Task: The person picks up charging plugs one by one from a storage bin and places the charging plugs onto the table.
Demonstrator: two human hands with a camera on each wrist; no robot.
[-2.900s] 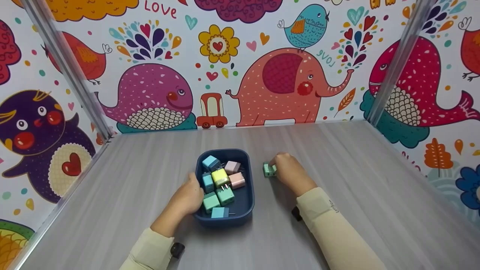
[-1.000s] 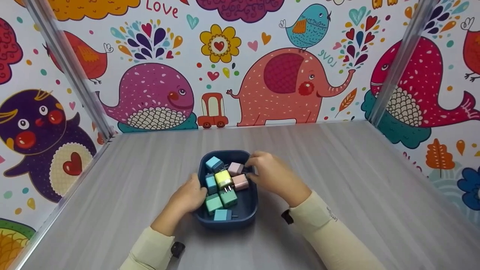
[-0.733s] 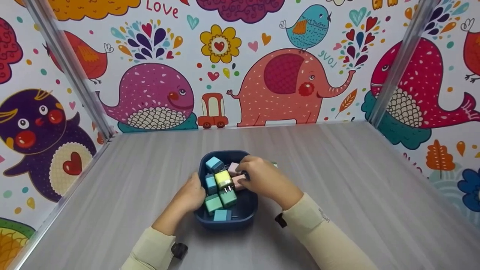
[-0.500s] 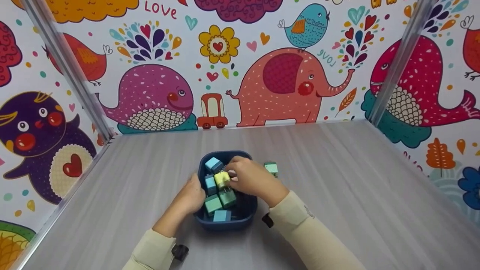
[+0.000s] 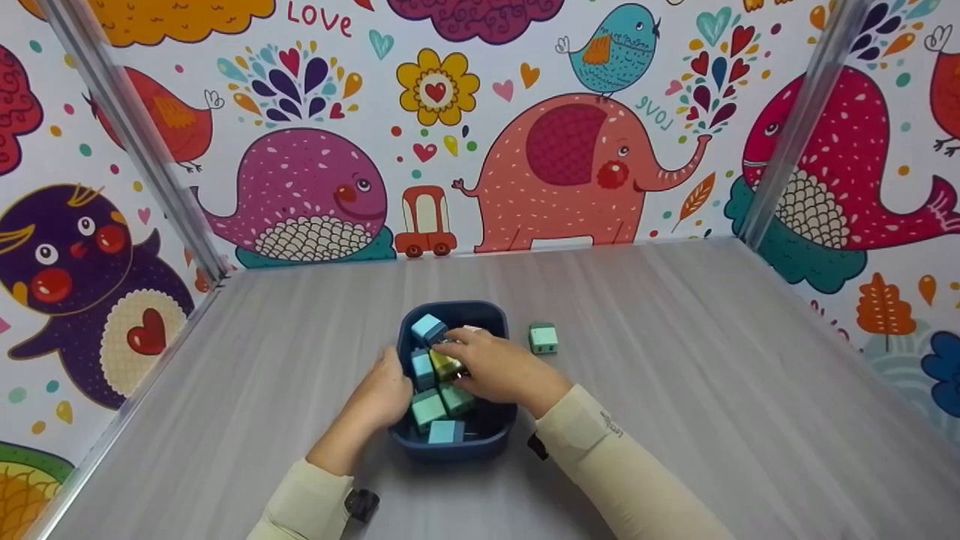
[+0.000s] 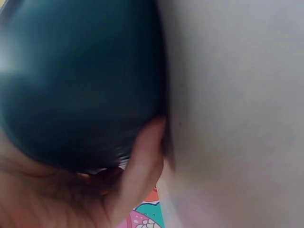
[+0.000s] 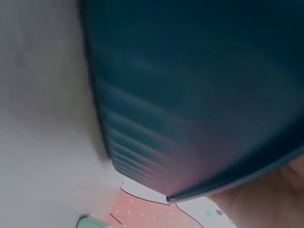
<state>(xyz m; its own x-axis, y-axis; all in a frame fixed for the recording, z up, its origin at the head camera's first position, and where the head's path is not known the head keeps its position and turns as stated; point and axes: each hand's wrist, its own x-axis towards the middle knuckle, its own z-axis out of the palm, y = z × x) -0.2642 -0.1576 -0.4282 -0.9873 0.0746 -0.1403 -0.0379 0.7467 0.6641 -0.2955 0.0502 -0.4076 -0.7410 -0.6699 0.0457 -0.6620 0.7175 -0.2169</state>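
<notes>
My left hand (image 5: pixel 381 390) grips the side wall of a dark blue plastic box (image 5: pixel 451 453); the left wrist view shows a finger (image 6: pixel 145 159) along the wall's lower edge. Inside the box lie several cube-shaped plug chargers. My right hand (image 5: pixel 504 369) reaches in over the right rim, with its fingers spread across a yellow charger (image 5: pixel 444 365). Beside this are a blue charger (image 5: pixel 429 328) and a green charger (image 5: pixel 428 409). The pink chargers are mostly hidden beneath the right hand. In the right wrist view the box's outer wall (image 7: pixel 180 109) covers the fingertips.
A light green charger (image 5: pixel 544 339) sits on the grey wood-grain table (image 5: pixel 660 375), just right of the box. Brightly printed panels (image 5: pixel 300 90) with metal corner posts (image 5: pixel 142 142) enclose the back and sides.
My right hand has let go of the light green charger on the table and moved left into the box, over the yellow charger. My left hand keeps its grip on the box.
</notes>
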